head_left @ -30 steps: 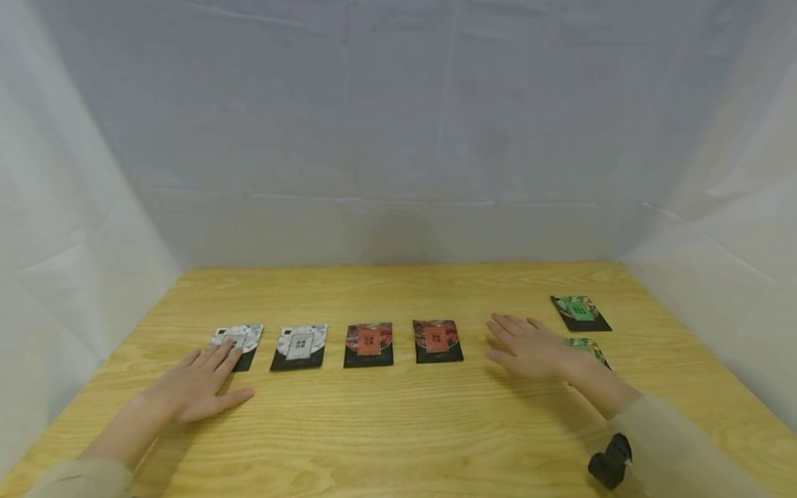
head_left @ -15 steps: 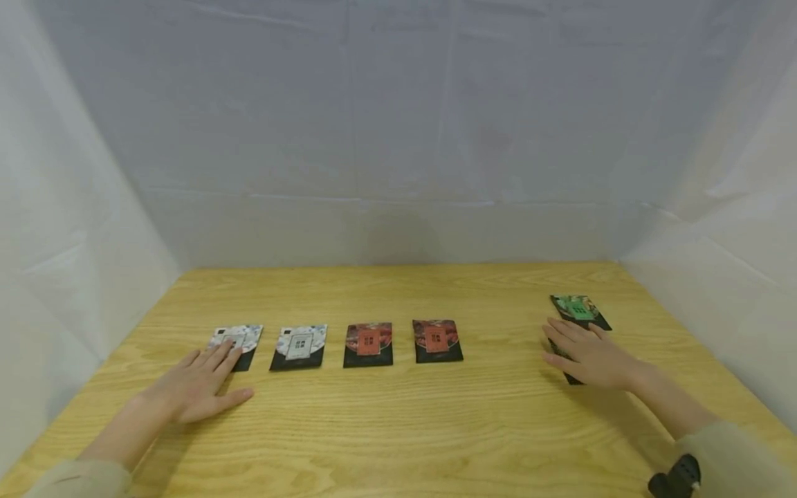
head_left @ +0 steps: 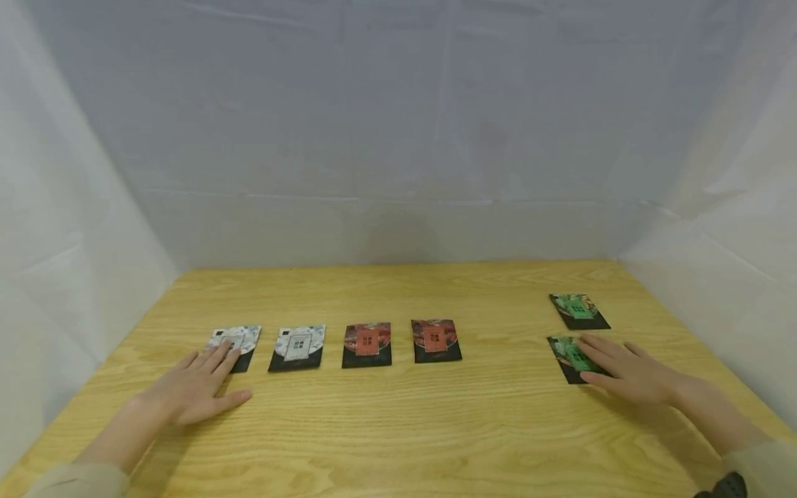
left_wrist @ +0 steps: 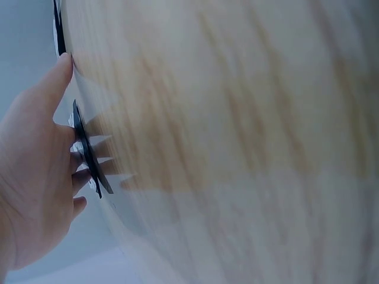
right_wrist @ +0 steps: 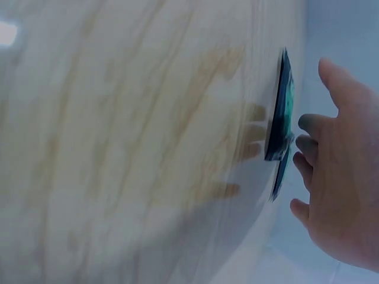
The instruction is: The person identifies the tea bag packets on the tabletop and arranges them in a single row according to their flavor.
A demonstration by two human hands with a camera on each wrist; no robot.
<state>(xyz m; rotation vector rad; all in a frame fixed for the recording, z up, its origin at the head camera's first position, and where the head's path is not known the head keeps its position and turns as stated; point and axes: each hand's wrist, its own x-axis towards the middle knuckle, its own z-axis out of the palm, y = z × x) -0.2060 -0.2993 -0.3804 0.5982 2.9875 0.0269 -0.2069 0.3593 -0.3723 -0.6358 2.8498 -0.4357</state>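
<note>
Flat black-bottomed packets lie on a wooden table [head_left: 398,429]. My left hand [head_left: 189,394] has its straight fingers over the leftmost white packet [head_left: 248,337], covering part of it; the left wrist view shows the fingertips at the packet [left_wrist: 86,148]. Beside it is a second white packet [head_left: 299,348], then a red packet [head_left: 367,344] and another red packet [head_left: 436,340]. At the right, my right hand [head_left: 635,373] extends loosely straight fingers over the nearer green packet [head_left: 565,353]. In the right wrist view, a gap shows between fingers and packet [right_wrist: 281,112]. Neither hand grips anything.
Behind the nearer green packet lies the farther green packet [head_left: 579,311], turned slightly. Pale sheeting forms a back wall [head_left: 398,138], a left wall [head_left: 68,207] and a right wall [head_left: 735,194] around the table. Bare wood separates the right red packet from the green ones.
My right hand has moved rightward from beside the right red packet to over the nearer green packet, uncovering its left part. My left hand and the packets stay in place.
</note>
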